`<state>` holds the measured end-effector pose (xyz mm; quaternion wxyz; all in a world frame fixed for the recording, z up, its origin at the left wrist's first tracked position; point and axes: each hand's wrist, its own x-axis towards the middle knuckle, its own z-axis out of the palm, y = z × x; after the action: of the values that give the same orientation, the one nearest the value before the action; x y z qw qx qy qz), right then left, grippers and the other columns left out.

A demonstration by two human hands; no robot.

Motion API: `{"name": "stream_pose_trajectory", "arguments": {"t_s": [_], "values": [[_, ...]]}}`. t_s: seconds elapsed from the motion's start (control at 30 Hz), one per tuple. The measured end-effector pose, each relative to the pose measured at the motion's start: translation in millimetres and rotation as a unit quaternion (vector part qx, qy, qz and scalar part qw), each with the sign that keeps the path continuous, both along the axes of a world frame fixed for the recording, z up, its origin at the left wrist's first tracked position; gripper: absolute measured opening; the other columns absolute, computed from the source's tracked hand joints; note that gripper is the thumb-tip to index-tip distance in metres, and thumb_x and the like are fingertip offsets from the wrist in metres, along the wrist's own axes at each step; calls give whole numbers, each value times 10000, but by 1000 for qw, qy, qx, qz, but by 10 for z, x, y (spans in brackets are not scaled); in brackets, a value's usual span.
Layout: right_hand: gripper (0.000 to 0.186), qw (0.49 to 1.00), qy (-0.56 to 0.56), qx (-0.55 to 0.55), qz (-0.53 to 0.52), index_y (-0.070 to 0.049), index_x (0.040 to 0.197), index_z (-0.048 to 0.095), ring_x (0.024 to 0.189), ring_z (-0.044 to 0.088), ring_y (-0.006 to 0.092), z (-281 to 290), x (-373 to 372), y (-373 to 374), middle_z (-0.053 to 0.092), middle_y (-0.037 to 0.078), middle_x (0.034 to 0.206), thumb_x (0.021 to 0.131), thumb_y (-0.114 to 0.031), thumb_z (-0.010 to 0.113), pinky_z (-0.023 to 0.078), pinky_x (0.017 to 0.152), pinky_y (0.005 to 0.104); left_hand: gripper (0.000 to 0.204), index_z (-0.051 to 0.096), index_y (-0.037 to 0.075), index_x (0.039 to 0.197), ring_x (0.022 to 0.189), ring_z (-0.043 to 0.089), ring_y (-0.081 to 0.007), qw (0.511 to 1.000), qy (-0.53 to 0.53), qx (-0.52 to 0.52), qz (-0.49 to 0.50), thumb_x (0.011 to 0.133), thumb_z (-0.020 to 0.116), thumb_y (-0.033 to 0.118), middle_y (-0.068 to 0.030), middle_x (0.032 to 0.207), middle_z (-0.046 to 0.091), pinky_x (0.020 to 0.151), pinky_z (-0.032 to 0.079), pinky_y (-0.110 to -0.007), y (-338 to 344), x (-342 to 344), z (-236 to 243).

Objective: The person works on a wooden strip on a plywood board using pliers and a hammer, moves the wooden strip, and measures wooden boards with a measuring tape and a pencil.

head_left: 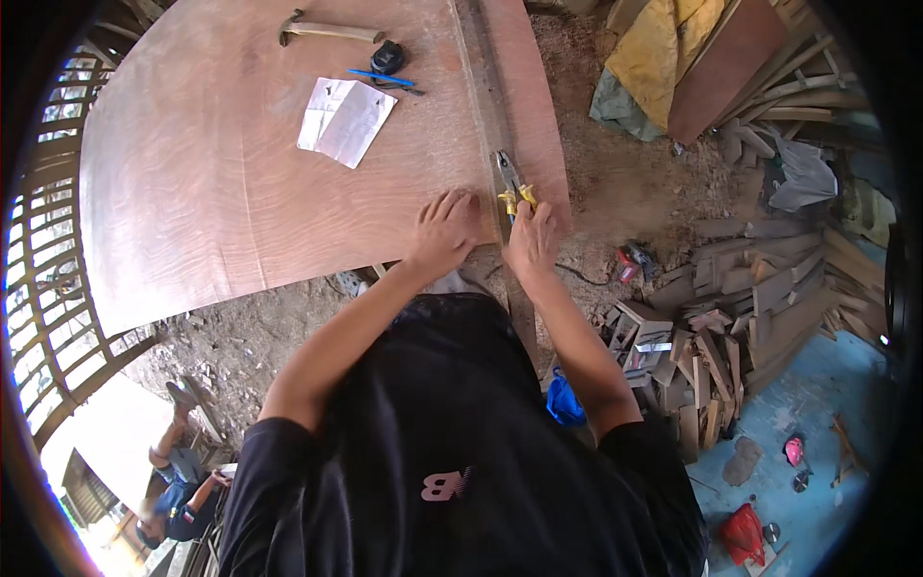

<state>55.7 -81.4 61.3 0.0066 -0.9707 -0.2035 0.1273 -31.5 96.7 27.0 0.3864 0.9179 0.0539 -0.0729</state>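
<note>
My right hand (532, 240) is closed around the yellow-handled pliers (508, 171), whose metal jaws point away from me along a wooden strip (471, 58). That strip runs lengthwise over a large reddish plywood sheet (202, 173). Just left of the strip, my left hand (447, 231) rests on the near edge of the plywood, palm down with its fingers laid on the surface. Whether the jaws grip anything is too small to tell.
On the plywood lie a hammer (336, 32), a black tape measure (387, 58), a blue pen (373, 76) and creased paper (348, 120). Wood offcuts (711, 356) are piled at right, near a red power tool (630, 262). Another person (187, 495) sits at lower left.
</note>
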Motion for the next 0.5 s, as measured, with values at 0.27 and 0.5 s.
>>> {"name": "stream_pose_trajectory", "arguments": {"t_s": [0.27, 0.5], "values": [[324, 999, 22, -23, 4, 8, 1142, 584, 990, 671, 446, -81, 97, -9, 546, 234, 1147, 864, -94, 717, 595, 805, 485, 1044, 202, 57, 1648, 1599, 87, -403, 983, 41, 176, -15, 848, 792, 378, -160, 1734, 93, 1183, 98, -774, -411, 444, -246], [419, 997, 52, -43, 27, 52, 1163, 592, 1004, 678, 440, 79, 141, 24, 572, 305, 1131, 817, -102, 773, 599, 839, 463, 1005, 221, 86, 1646, 1609, 78, -362, 984, 76, 162, -7, 871, 773, 411, -116, 1741, 90, 1181, 113, -782, -440, 459, -159]]}}
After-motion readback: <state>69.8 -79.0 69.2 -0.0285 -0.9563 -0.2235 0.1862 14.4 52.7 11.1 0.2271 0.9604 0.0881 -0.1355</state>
